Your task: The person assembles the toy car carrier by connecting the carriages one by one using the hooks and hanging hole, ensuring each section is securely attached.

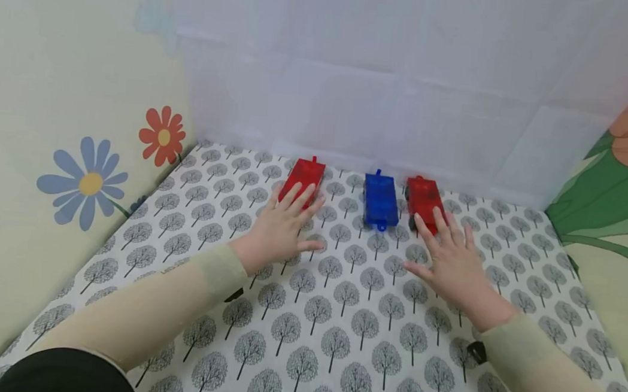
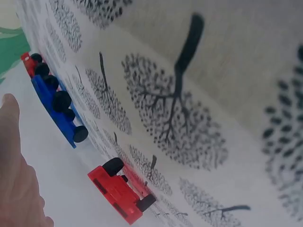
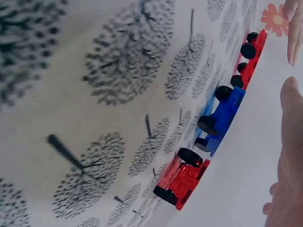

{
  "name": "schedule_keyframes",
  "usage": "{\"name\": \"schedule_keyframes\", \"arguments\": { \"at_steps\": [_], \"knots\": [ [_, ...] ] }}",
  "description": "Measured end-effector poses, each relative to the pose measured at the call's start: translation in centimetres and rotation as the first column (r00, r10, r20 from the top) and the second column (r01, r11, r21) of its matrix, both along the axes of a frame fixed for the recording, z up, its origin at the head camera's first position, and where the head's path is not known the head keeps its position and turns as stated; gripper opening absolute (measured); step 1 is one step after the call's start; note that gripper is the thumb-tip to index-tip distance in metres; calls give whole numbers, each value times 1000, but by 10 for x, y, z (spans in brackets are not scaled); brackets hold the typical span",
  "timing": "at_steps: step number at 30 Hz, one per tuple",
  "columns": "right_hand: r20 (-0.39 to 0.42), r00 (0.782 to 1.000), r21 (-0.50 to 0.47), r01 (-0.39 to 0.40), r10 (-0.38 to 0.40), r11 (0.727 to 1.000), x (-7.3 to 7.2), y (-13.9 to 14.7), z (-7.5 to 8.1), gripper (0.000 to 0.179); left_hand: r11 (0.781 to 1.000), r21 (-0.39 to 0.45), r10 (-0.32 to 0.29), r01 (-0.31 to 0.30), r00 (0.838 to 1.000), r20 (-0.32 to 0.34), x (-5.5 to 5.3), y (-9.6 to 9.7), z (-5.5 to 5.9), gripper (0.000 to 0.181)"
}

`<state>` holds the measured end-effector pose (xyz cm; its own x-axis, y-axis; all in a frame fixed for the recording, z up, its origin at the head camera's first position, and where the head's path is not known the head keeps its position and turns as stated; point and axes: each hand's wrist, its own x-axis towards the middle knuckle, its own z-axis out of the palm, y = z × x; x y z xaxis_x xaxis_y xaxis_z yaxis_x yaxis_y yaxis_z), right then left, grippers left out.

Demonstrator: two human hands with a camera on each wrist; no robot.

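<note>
Three flat toy cars with black wheels stand in a row on the cloth. In the head view, one red toy car (image 1: 305, 174) is at the left, a blue toy car (image 1: 381, 200) is in the middle, and another red toy car (image 1: 424, 197) is just right of the blue one. My left hand (image 1: 279, 230), fingers spread, overlaps the near end of the left red car. Likewise spread, my right hand (image 1: 453, 261) has its fingertips over the near end of the right red car. Neither hand grips anything; whether fingertips touch the cars I cannot tell.
A white cloth (image 1: 333, 317) printed with grey trees covers the table. White sheeting (image 1: 396, 93) hangs behind the cars. Walls with painted flowers (image 1: 90, 183) flank the table. A dark round object (image 1: 65, 375) shows at the bottom left.
</note>
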<state>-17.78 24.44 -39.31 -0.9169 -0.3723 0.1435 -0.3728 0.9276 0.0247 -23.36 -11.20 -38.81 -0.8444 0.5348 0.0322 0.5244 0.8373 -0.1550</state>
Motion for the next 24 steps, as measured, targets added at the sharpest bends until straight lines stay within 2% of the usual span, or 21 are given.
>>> {"name": "schedule_keyframes", "arguments": {
  "at_steps": [3, 6, 10, 13, 17, 20, 24],
  "knots": [
    [4, 1000, -46, 3, -2, 999, -4, -4, 0, 93, 999, 45, 25, -25, 999, 21, -4, -1, 0, 92],
    [39, 999, -126, 13, -8, 992, -8, -14, 4, 93, 993, 90, 73, -78, 995, 61, -11, 1, 0, 91],
    [106, 994, -223, 35, -12, 974, -17, -32, 10, 92, 974, 167, 135, -155, 983, 124, -23, 5, -2, 92],
    [138, 990, -267, 50, -13, 962, -27, -45, 14, 90, 942, 254, 178, -219, 968, 174, -30, 8, -4, 93],
    [150, 988, -309, 72, -26, 948, -44, -57, 16, 90, 879, 341, 263, -335, 935, 240, -44, 10, -6, 96],
    [173, 984, -345, 102, -44, 933, -58, -64, 15, 89, 845, 354, 315, -400, 909, 274, -55, 11, -6, 98],
    [228, 971, -388, 156, -70, 908, -75, -73, 14, 88, 795, 390, 354, -464, 878, 323, -70, 14, -3, 102]
  ]
}}
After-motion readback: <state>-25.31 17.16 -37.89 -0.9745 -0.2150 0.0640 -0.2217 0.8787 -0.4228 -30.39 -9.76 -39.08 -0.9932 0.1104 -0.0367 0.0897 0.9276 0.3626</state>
